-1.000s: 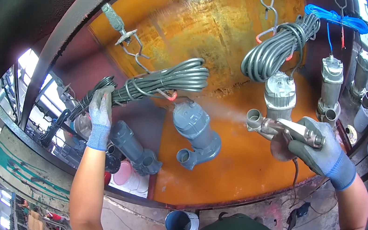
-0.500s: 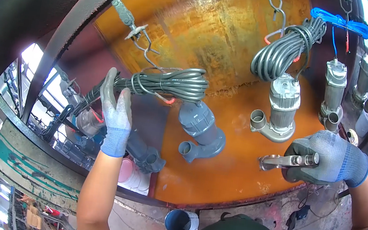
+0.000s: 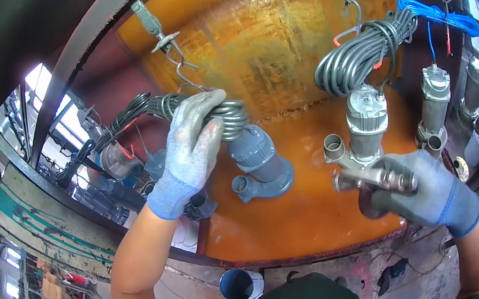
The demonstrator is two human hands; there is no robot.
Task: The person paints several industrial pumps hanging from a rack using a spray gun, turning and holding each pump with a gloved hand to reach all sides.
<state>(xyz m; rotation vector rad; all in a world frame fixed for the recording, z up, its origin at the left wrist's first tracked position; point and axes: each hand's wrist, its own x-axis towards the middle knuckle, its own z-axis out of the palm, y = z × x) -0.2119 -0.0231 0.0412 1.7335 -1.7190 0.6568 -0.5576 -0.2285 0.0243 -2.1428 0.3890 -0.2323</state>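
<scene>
My left hand [image 3: 187,151], in a pale blue and grey glove, lies against a bundled dark cable [image 3: 233,119], fingers stretched out and the thumb apart. Beside it hangs a blue-grey submersible pump [image 3: 259,159], with its round outlet turned toward me. At the right, my gloved right hand [image 3: 423,190] is wrapped round a metal spray gun [image 3: 360,180] that points left and is slightly blurred. Behind the gun hangs a bare silver pump [image 3: 367,121] under its own coiled grey cable [image 3: 353,61]. My right fingers are partly hidden.
An orange-stained booth wall [image 3: 236,45] stands behind the pumps. Chain hooks [image 3: 174,48] hold the cables. Another silver pump [image 3: 434,100] with blue wire [image 3: 441,17] hangs farther right. A curved dark frame [image 3: 80,60] rises at left. A bucket [image 3: 240,285] stands below.
My left hand has moved right onto the cable bundle, which looks pushed together. The spray gun has risen and shifted slightly left with my right hand. The hanging pumps appear shifted a little left.
</scene>
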